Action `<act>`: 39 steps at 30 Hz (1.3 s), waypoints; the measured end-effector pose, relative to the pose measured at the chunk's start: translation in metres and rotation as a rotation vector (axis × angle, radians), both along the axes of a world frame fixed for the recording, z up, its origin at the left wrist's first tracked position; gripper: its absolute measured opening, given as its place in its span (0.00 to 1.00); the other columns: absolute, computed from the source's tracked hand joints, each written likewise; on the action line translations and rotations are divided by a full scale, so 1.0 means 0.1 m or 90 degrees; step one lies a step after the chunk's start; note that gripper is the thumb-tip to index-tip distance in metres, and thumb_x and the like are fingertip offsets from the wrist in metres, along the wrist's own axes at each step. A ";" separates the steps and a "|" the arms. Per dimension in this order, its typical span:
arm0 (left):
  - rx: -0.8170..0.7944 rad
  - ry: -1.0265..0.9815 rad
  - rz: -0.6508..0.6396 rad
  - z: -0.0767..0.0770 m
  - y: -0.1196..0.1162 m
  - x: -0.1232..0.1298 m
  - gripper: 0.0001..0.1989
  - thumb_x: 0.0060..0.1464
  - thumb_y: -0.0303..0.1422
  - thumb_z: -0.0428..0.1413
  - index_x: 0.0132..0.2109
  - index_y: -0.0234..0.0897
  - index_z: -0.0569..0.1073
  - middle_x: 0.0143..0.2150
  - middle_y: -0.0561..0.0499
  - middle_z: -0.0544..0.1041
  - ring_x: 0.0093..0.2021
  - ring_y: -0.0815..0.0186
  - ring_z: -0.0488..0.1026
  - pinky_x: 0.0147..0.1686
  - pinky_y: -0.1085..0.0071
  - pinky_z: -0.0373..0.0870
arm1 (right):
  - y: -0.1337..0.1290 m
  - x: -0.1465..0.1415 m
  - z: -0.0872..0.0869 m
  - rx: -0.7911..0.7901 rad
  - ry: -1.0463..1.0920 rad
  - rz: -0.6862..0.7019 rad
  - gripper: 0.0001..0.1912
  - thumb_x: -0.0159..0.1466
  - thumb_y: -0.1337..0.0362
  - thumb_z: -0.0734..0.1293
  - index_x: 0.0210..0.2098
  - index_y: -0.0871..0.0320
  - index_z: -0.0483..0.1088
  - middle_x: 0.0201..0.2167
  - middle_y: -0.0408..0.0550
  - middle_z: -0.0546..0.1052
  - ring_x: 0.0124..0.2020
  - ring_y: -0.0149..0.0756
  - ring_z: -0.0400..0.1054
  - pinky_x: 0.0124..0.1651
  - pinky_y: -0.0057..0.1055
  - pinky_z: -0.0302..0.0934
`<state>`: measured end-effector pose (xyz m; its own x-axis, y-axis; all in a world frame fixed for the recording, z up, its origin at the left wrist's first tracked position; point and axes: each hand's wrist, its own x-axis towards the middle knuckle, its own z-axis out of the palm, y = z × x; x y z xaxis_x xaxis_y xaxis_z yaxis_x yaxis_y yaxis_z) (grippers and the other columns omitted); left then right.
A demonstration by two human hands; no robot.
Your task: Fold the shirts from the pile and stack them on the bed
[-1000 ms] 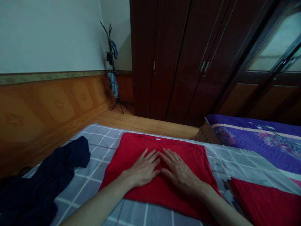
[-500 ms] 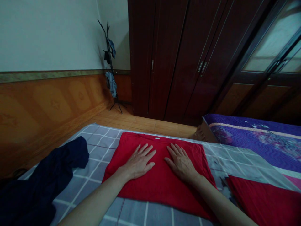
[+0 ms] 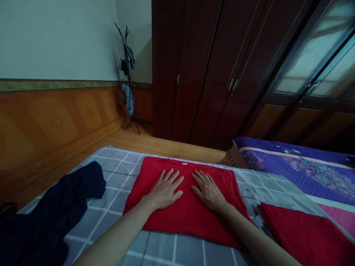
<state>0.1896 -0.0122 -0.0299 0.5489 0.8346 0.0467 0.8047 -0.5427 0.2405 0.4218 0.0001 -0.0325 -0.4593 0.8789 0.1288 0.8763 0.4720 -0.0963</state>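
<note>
A red garment (image 3: 183, 218) lies spread as a flat, roughly rectangular shape on the grey checked bed cover (image 3: 116, 184), with a small white tag (image 3: 184, 163) at its far edge. My left hand (image 3: 165, 190) rests palm down on its left half, fingers spread. On the right half lies my right hand (image 3: 208, 191), also flat with the fingers a little apart. Neither hand grips anything. Under my forearms, part of the cloth is hidden.
Dark blue clothing (image 3: 61, 203) lies crumpled at the left. Another folded red cloth (image 3: 305, 229) is at the right. Beyond are a purple flowered bed (image 3: 294, 155), a dark red wardrobe (image 3: 194, 74) and a coat rack (image 3: 128, 70).
My right hand has shifted slightly left on the red garment. The view has turned a little to the right. My left hand stays in nearly the same place.
</note>
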 end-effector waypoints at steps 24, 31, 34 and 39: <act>0.008 -0.065 -0.026 -0.14 0.05 -0.04 0.30 0.63 0.49 0.39 0.67 0.42 0.51 0.70 0.44 0.47 0.69 0.51 0.35 0.64 0.45 0.33 | 0.40 -0.61 0.11 -0.029 -0.085 -0.137 0.27 0.64 0.64 0.56 0.63 0.50 0.56 0.65 0.55 0.53 0.62 0.54 0.50 0.56 0.48 0.51; 0.002 -0.051 -0.012 -0.13 0.05 -0.03 0.30 0.63 0.48 0.39 0.67 0.41 0.52 0.70 0.45 0.46 0.69 0.52 0.36 0.64 0.46 0.33 | 0.14 -0.37 0.04 -0.022 -0.076 -0.179 0.28 0.68 0.53 0.53 0.64 0.57 0.54 0.66 0.56 0.52 0.66 0.48 0.45 0.62 0.46 0.45; 0.007 -0.046 -0.010 -0.12 0.04 -0.03 0.31 0.62 0.49 0.39 0.67 0.40 0.51 0.70 0.45 0.47 0.69 0.52 0.36 0.64 0.46 0.33 | -0.05 -0.10 0.04 0.004 -0.073 -0.258 0.31 0.68 0.51 0.52 0.64 0.64 0.54 0.66 0.62 0.52 0.66 0.52 0.44 0.62 0.51 0.43; 0.011 -0.037 -0.005 -0.10 0.03 -0.03 0.30 0.62 0.48 0.39 0.67 0.40 0.51 0.70 0.45 0.47 0.69 0.53 0.37 0.64 0.47 0.33 | -0.48 0.33 -0.02 0.060 -0.063 -0.209 0.31 0.67 0.50 0.53 0.63 0.62 0.56 0.65 0.57 0.55 0.66 0.48 0.44 0.63 0.48 0.44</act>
<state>0.1869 -0.0092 -0.0399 0.5513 0.8291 0.0926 0.7854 -0.5533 0.2775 0.4545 -0.0483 -0.0346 -0.1679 0.9683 0.1852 0.9858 0.1659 0.0263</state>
